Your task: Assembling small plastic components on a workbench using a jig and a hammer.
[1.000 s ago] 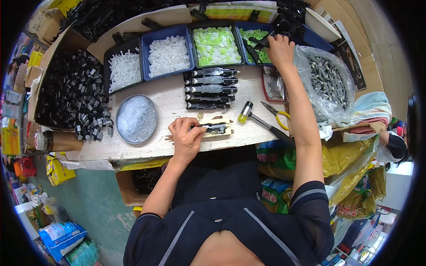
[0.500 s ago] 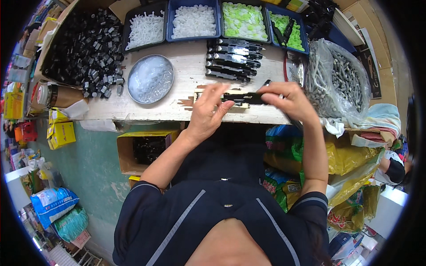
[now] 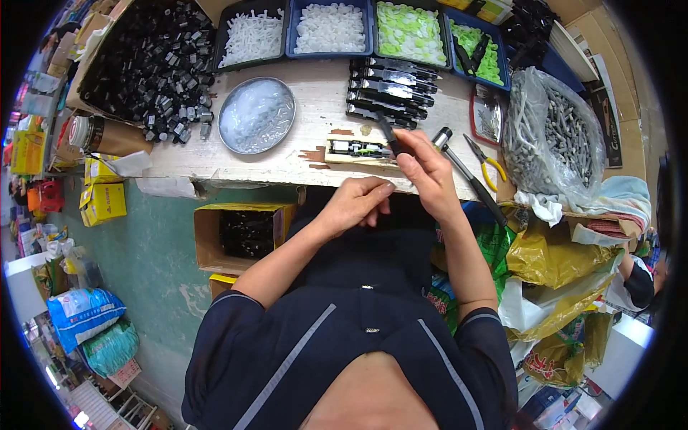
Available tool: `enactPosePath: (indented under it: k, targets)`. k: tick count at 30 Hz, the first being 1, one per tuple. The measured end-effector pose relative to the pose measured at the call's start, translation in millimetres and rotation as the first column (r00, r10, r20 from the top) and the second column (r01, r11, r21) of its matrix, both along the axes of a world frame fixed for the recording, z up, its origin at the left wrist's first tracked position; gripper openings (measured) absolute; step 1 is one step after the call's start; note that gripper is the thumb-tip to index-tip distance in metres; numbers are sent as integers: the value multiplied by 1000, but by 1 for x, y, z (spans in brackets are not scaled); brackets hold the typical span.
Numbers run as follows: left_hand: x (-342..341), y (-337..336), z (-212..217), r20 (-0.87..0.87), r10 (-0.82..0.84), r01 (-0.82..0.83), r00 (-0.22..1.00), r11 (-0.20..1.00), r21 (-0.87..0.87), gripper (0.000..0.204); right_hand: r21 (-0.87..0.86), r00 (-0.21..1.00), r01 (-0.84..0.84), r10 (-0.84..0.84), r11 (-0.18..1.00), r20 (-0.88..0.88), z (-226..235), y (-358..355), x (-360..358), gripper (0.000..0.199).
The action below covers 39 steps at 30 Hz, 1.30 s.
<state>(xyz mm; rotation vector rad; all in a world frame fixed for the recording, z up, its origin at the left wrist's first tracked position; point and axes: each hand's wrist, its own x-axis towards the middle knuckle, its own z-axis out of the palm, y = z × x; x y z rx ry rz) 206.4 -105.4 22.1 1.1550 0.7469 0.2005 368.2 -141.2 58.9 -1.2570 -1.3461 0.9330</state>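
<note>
My right hand [image 3: 430,175] grips a narrow black plastic piece [image 3: 388,135], tilted up over the right end of a cream holder [image 3: 334,156]. In that holder lies a slim mechanism [image 3: 358,148] of black and silver parts with a bit of green. My left hand [image 3: 356,206] is at the bench's front edge, below the holder and apart from it. Its fingers are curled together; whether anything small is in them is hidden. Just behind the holder, several black assemblies [image 3: 393,89] are stacked in a row.
A hammer [image 3: 469,172] and yellow-handled pliers [image 3: 490,163] lie to the right, near a bag of grey parts [image 3: 555,136]. At the left are a round metal dish [image 3: 291,115] and a heap of black parts [image 3: 161,79]. Bins of small parts, one with a blue rim [image 3: 330,55], line the back.
My right hand has lifted the black piece off the holder and tilted it up, uncovering the mechanism. My left hand has drawn back from the holder toward me, its fingers now curled.
</note>
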Motion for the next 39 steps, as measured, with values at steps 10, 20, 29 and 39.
enactPosePath:
  k: [10, 20, 29, 39]
  targets:
    - [-46, 47, -15, 143, 422, -278, 895, 278, 920, 36, 212, 529, -76, -140, 974, 837, -32, 24, -18, 34]
    - [-32, 62, -27, 82, 262, -148, 962, 246, 958, 45, 161, 474, -95, -97, 982, 875, -40, 28, -18, 37]
    - [-29, 64, 2, -64, 142, 34, 988, 199, 979, 42, 254, 373, 347, -382, 903, 845, -42, -18, 62, 34]
    - [-18, 68, 4, -395, 38, 396, 918, -119, 910, 56, 115, 681, 258, -265, 959, 682, -30, -33, 54, 18]
